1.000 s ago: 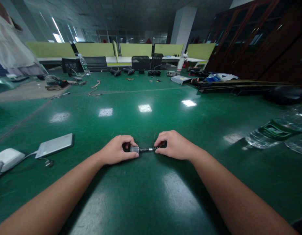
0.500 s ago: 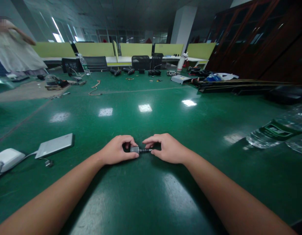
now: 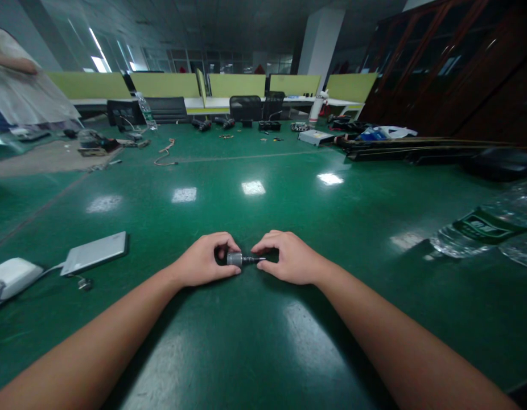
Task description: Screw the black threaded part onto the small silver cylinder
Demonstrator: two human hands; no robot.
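Note:
A small grey cylinder with a thin dark threaded shaft [image 3: 235, 259] lies sideways low over the green table [image 3: 263, 216]. My left hand [image 3: 208, 259] is closed round the cylinder's thick end, thumb in front and fingers behind. At the pointed tip of the shaft is my right hand [image 3: 289, 257], its thumb and fingers apart, curved around the tip with a gap between them. Whether the right thumb touches the tip cannot be made out.
On the left lie a grey flat box [image 3: 95, 253] and a white device [image 3: 13, 279] joined by a cable. A water bottle [image 3: 481, 232] lies at the right. Tools and parts line the far edge. A person [image 3: 27, 85] stands at the far left.
My right thumb and fingers have shifted slightly at the shaft's tip. The left hand still holds the cylinder. The person at the far left has changed posture, with the arm lower.

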